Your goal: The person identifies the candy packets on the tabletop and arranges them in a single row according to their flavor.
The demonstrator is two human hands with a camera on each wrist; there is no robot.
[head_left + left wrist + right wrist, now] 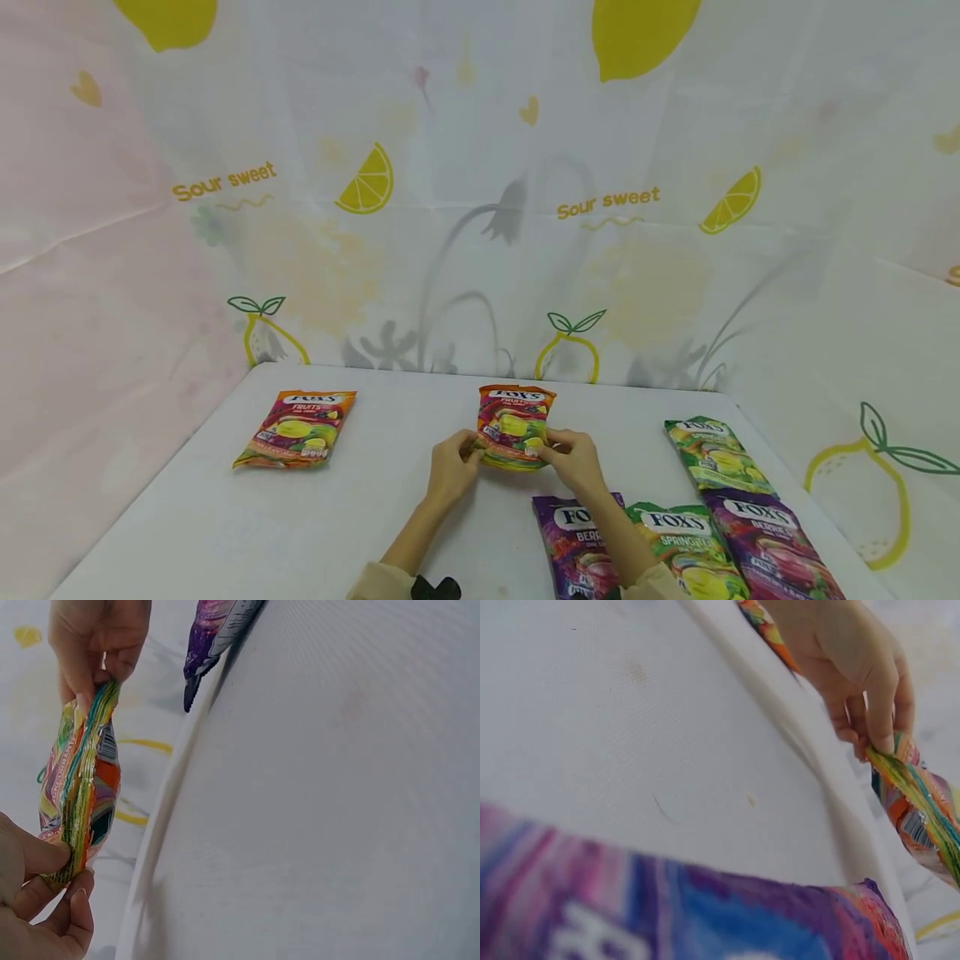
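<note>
An orange and red Fox's Fruits candy bag (513,423) is held upright over the white table (375,517), its printed front facing the head camera. My left hand (453,471) pinches its lower left corner between thumb and fingers. At the lower right corner, my right hand (576,460) pinches in the same way. From the left wrist, the bag (90,780) is seen along its crimped bottom seam, with my left hand (45,900) at one end and my right hand (101,637) at the other.
Another Fruits bag (298,429) lies at the table's left. On the right lie a purple Berries bag (573,546), partly under my right forearm, a green Spring Tea bag (686,554), a second Berries bag (776,546) and another green bag (720,454). A lemon-printed cloth (465,275) hangs behind.
</note>
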